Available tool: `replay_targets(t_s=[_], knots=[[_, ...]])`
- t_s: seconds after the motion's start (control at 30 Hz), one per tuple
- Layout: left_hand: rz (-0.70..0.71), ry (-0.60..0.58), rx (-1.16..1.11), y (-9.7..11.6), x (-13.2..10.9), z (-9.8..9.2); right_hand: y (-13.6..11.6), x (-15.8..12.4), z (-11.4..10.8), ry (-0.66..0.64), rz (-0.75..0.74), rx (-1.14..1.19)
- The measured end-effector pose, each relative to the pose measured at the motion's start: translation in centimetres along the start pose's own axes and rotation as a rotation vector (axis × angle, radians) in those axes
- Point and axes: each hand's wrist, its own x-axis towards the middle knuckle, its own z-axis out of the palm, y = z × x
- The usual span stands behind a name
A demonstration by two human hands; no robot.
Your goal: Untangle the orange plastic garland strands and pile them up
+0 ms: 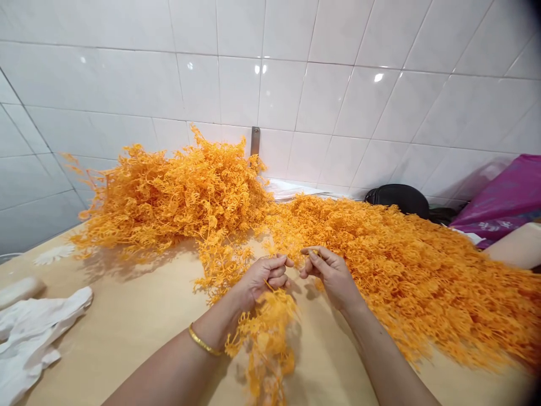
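Note:
My left hand point(264, 277), below a gold bangle on the wrist, is closed round the stem of an orange sprig point(268, 338). The sprig's frilly part hangs down toward me over the table. To its right, my right hand point(327, 273) is closed in a pinch, with thumb and forefinger together; what it holds, if anything, is too small to name. The two hands are close but apart. Beyond them lie a tall heap of orange sprigs point(181, 197) at the back left and a long, low pile of sprigs point(422, 270) on the right.
On the beige table point(139, 321), a white cloth point(38, 332) and a pale object point(19, 292) lie at the left. A black case point(397, 199) and a purple bag point(499, 197) stand at the back right. A tiled wall point(279, 90) rises behind.

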Motion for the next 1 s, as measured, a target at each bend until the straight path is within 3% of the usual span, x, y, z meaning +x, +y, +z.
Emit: replay_targets(t_s=[0.1, 0.17, 0.4, 0.63, 0.77, 0.9, 1.0], knots=[[0.014, 0.033, 0.059, -0.2, -0.1, 0.0, 0.4, 0.6, -0.6, 0.277, 0.075, 0.094], [0.018, 0.039, 0.09, -0.3, -0.1, -0.1, 0.6, 0.8, -0.8, 0.345, 0.118, 0.164], [-0.002, 0.044, 0.164, -0.4, -0.2, 0.2, 1.4, 0.4, 0.5, 0.162, 0.258, 0.137], [0.042, 0.086, 0.266, -0.8, -0.2, 0.5, 2.1, 0.5, 0.5, 0.073, 0.07, 0.003], [0.055, 0.052, 0.314, -0.9, -0.1, 0.5, 2.0, 0.5, 0.7, 0.15, 0.014, -0.078], [0.043, 0.057, 0.334, -1.1, 0.2, 0.7, 2.2, 0.7, 1.7, 0.326, -0.037, -0.1], [0.034, 0.054, 0.327, -1.1, 0.1, 0.7, 2.1, 1.2, 1.2, 0.456, -0.043, -0.044]])
